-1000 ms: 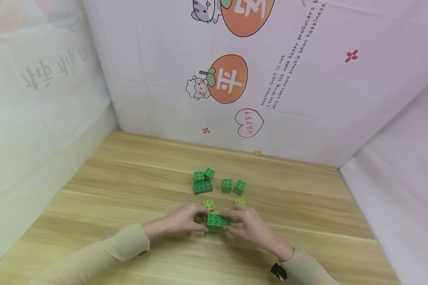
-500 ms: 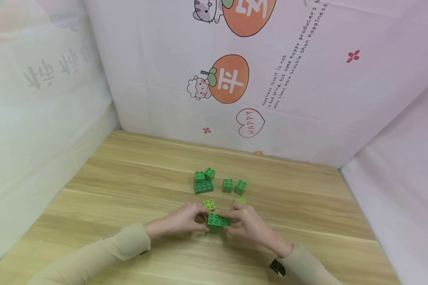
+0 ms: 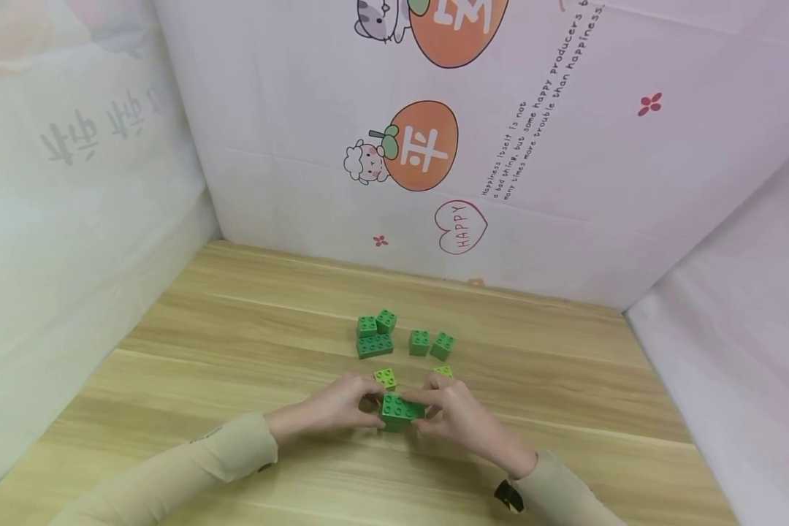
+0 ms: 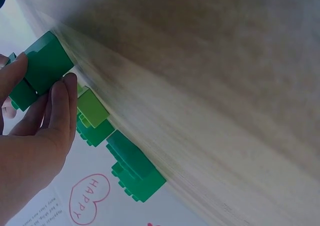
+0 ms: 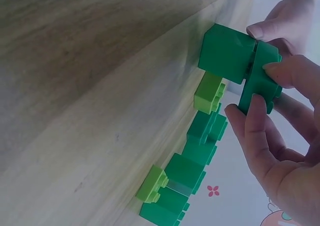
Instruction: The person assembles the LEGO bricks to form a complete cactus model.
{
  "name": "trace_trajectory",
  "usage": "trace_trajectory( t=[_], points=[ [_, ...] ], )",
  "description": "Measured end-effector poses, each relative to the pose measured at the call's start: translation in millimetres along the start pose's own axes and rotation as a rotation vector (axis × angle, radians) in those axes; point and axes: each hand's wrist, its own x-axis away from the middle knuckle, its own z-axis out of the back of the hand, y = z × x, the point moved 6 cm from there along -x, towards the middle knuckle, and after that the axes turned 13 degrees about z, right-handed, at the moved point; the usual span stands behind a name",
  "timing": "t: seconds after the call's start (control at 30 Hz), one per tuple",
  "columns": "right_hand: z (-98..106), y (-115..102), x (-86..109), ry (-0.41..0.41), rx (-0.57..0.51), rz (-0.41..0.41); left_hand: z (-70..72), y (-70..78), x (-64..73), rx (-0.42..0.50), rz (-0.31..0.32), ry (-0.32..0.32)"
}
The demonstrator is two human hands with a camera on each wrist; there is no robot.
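Edging slightly inward, the right hand (image 3: 463, 420) is pinching a rectangular green plastic brick (image 5: 260, 74) atop a boxy green plastic block (image 5: 226, 53), which the left hand (image 3: 337, 402) is gripping over a wooden table (image 3: 250, 325).

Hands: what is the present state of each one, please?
Left hand: closed, holding the lower green block.
Right hand: closed, pinching the upper green block.

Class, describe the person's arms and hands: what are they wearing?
Both the left hand and the right hand are ungloved. The left sleeve and right sleeve are long and beige; the left bears a faint dark marking. A small black item, unclear in detail, shows at the right cuff.
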Motion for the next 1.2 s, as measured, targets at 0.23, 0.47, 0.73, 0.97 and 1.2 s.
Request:
trace_trajectory(
  t=[0.23, 0.47, 0.73, 0.97, 1.2],
  points=[
    [-1.3, 0.4, 0.4, -0.001, -0.02, -0.014, 0.2, 1.0, 0.6, -0.01, -0.002, 0.009],
    [-2.1, 1.8, 0.5, -0.014, -0.05, -0.033, 0.2, 1.2, 0.4, -0.009, -0.001, 0.005],
    [-3.0, 2.8, 0.2, -0.015, -0.042, -0.053, -0.3, 0.0, -0.2, -0.012, 0.001, 0.001],
    [-2.9, 3.1, -1.4, -0.019, -0.05, -0.07, 0.6, 0.1, 0.5, -0.029, 0.001, 0.013],
    [-1.2, 1.7, 0.2, -0.001, 0.027, -0.044, 0.6, 1.3, 0.4, -0.04, -0.003, 0.01]
  ],
)
